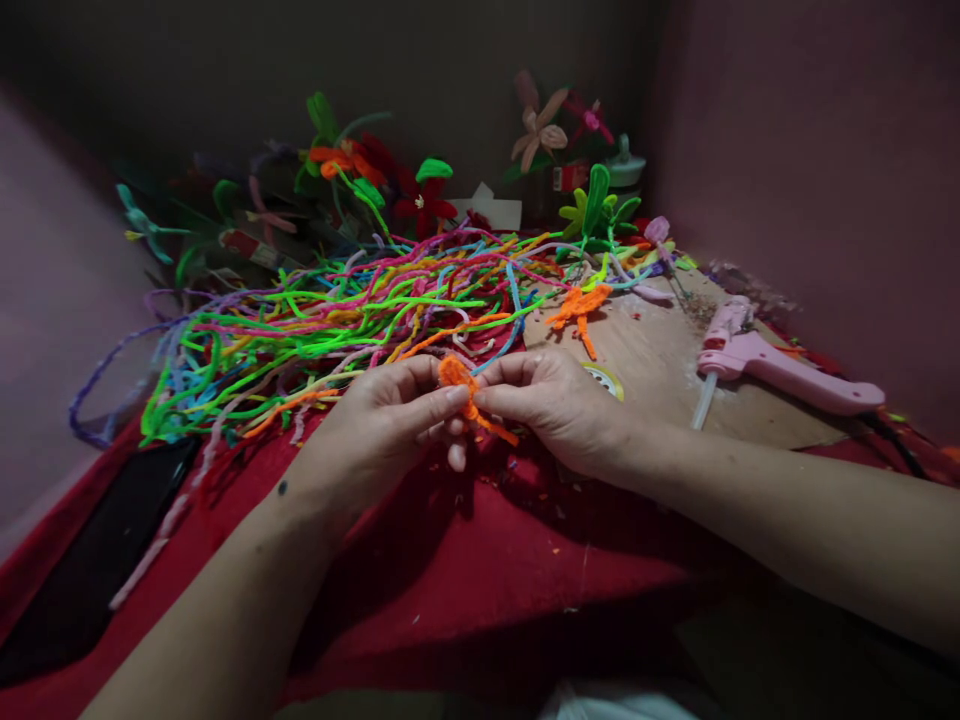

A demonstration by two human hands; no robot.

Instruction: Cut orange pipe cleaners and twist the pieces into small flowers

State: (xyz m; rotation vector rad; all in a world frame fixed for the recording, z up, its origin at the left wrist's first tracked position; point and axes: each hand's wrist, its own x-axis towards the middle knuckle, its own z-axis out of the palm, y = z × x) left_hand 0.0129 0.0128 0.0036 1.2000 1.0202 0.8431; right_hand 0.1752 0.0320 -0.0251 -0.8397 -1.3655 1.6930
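Between my two hands, above the front of the table, is a small orange pipe-cleaner petal (pixel 456 374) with a twisted tail pointing down to the right. My left hand (pixel 397 405) pinches it from the left between thumb and fingers. From the right, my right hand (pixel 551 405) grips the same piece with thumb and forefinger. The fingertips cover part of its middle. A second orange pipe-cleaner piece (pixel 581 305), looped with loose ends, lies on a cardboard sheet (pixel 645 345) beyond my right hand.
A wide heap of coloured pipe cleaners (pixel 322 320) spreads behind my hands. A pink glue gun (pixel 787 370) rests on the cardboard at right. A black phone (pixel 97 560) lies at left on the red cloth (pixel 450 580). Finished pipe-cleaner flowers (pixel 540 130) stand along the back.
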